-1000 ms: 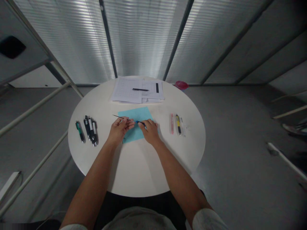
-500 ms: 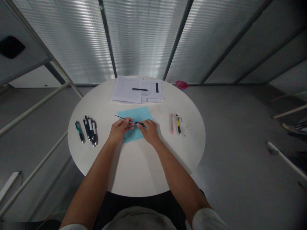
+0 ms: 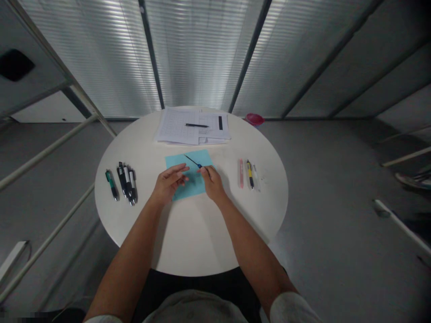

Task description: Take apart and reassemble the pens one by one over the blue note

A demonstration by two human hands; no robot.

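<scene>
Over the light-blue sheet (image 3: 188, 192), my right hand (image 3: 213, 183) grips a thin dark tool (image 3: 192, 160) with a blue part near my fingertips. Its slim end points up and to the left. My left hand (image 3: 169, 183) is at the sheet's left side, fingers apart, with nothing seen in it. A gap separates my left fingertips from the tool. Part of the tool is hidden by my right hand.
White papers (image 3: 178, 128) with a black pen (image 3: 197, 125) lie at the back of the round white table (image 3: 191, 242). A green pen (image 3: 111, 185) and several black-and-white pens (image 3: 127, 184) lie left; pink (image 3: 241, 173), yellow (image 3: 250, 174) and clear (image 3: 257, 178) pens lie right.
My left hand has let go of the tool and spread its fingers. The tool now stays in my right hand, its slim end moved right and turned more upward.
</scene>
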